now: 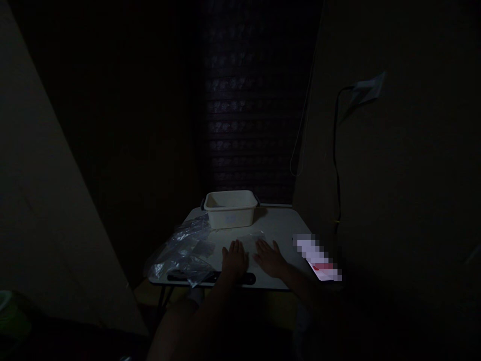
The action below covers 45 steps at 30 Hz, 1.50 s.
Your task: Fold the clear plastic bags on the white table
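In the dim head view, my left hand (pixel 235 260) lies palm down on the white table (pixel 280 220), its fingers stretched forward. My right hand (pixel 269 257) rests flat to the right of it, fingers pointing up and left. Just beyond the fingertips of both hands lies a small clear plastic bag (pixel 255 235); whether the fingers touch it I cannot tell. Crumpled clear plastic (pixel 184 250) spreads over the table's left side. Past the hands stands a white plastic tub (pixel 231 216) with dark handles; its contents are too dark to make out.
A lit phone (pixel 315 258), partly blurred out, lies at the table's right edge. A dark slotted strip (pixel 246 278) runs along the near edge. Behind the table hangs a dark blind (pixel 240 125). On the right wall, a black cable (pixel 335 150) drops from a plug.
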Motion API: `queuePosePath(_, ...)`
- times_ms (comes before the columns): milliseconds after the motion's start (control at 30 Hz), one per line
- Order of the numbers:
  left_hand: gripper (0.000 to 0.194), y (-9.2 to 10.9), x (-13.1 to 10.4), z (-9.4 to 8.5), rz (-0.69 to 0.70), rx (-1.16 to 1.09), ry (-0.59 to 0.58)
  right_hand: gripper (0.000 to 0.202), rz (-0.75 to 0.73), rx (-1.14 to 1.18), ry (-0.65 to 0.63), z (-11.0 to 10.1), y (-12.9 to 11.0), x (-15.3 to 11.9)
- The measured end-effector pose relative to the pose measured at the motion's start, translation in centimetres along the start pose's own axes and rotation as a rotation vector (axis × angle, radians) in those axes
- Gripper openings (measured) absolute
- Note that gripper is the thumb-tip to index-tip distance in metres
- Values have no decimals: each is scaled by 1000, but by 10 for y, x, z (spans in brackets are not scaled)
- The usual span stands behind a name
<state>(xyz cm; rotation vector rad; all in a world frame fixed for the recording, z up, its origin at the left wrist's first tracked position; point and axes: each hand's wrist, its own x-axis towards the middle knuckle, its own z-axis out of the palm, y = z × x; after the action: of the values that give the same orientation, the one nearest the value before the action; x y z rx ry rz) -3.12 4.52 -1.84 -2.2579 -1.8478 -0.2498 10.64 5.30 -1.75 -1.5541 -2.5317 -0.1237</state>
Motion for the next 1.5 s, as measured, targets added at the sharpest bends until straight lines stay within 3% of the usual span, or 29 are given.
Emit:
queuePosePath(433,46,0,0,2,-5,-6,11,51,118,-100,95,-1,31,-2)
queuePosePath(633,46,0,1,1,-8,-9,-10,53,87,-46,67,-8,8,14)
queuePosePath(800,46,-1,0,-3,26,-3,-69,53,-35,35,-26,-2,-20,23)
queuePosePath(900,46,-1,1,-4,33,-10,-88,55,-39,70,-74,2,-24,25)
queuePosePath(1500,46,3,1,0,-14,-12,-15,50,100,-123,63,8,36,-1)
